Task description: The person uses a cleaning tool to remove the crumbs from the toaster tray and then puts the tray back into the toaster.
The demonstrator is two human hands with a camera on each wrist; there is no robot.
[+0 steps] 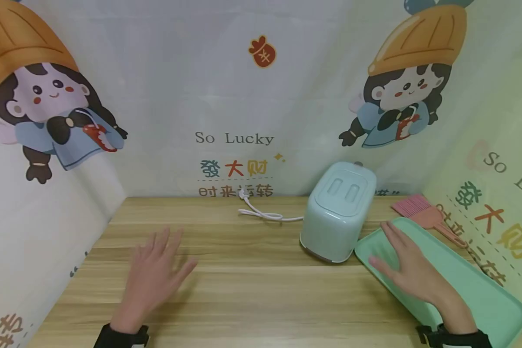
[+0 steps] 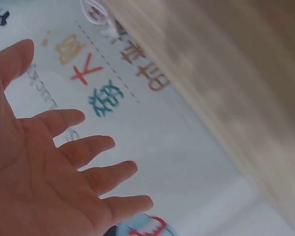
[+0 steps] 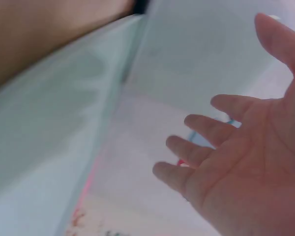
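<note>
My left hand [image 1: 154, 273] is over the left part of the wooden table, palm down with fingers spread, holding nothing. My right hand [image 1: 410, 268] hovers above the green tray [image 1: 474, 290], its fingers straight and thumb apart, also holding nothing. Left of that hand stands a pale blue toaster [image 1: 336, 217] with a lid over its top. In the left wrist view the left palm [image 2: 44, 182] shows bare, and so does the right palm [image 3: 250, 172] in the right wrist view.
A white power cord with a plug [image 1: 265, 214] trails left from the toaster. A pink brush [image 1: 426, 212] lies behind the tray, along the right edge of the wooden table [image 1: 261, 299]. A printed cloth [image 1: 226, 87] hangs around the back and sides.
</note>
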